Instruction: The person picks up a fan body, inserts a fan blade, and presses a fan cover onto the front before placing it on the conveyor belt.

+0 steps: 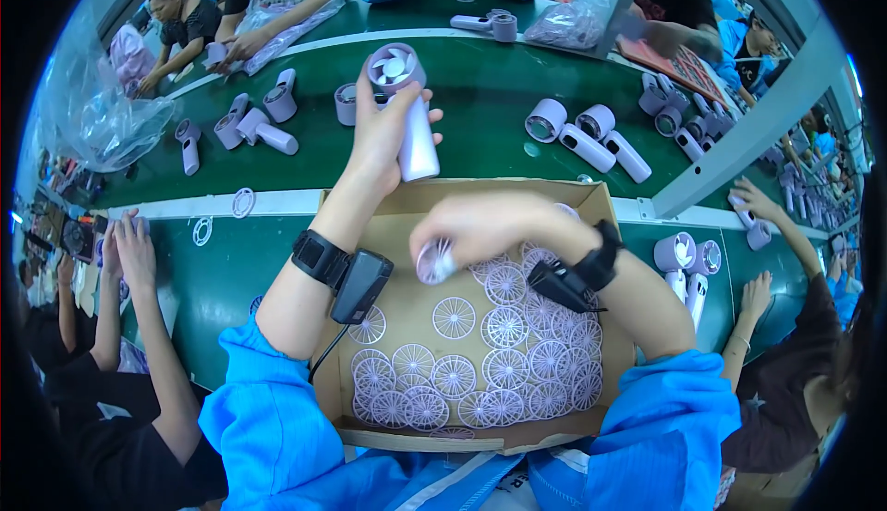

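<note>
My left hand grips a pale lilac handheld fan upright above the far edge of a cardboard box, its round head uncovered and the blades showing. Over the box, my right hand is smeared by motion. Its fingers are closed on a round spoked fan grille, held tilted. Many more lilac grilles lie flat and overlapping in the cardboard box, thickest towards its right and near side. A black strapped device sits on each of my wrists.
Across the green conveyor lie several handheld fans. Two loose rings rest by its pale rail at left. A grey metal post slants up on the right. Co-workers' hands work on both sides and opposite; plastic bags lie there.
</note>
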Demonstrator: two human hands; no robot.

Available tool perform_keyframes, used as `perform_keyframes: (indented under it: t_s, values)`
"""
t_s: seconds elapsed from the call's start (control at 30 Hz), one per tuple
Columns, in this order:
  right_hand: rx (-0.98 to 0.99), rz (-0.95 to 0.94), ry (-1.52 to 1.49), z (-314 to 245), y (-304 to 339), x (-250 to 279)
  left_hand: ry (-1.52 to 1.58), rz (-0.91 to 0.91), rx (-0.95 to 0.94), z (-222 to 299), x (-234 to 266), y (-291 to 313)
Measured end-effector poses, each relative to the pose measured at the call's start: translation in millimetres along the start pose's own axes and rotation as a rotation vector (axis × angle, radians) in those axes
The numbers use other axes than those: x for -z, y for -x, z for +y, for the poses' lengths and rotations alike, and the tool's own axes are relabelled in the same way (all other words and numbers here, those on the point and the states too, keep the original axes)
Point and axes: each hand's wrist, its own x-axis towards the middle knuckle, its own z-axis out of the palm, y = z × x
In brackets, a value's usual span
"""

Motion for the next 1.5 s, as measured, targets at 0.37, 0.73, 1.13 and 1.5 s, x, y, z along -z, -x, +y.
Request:
perform_keyframes:
  t_s: [0.37,0.73,1.13,1.5]
  values:
    - [0.176,1.024,-0.827,31,20,43,-0.024,-0.203,-0.441,2,-19,15]
    - [0.214,1.317,0.779,23,30,42,-0.009,-0.149,-0.623,2,-24,20]
    - [0.129,1.405,0.736,8,26,41,-0.310,-0.156,-0.320,1,-20,19]
    - [0.081,1.408,0.900,-1,25,41,-0.480,-0.173,-0.471,-2,-25,24]
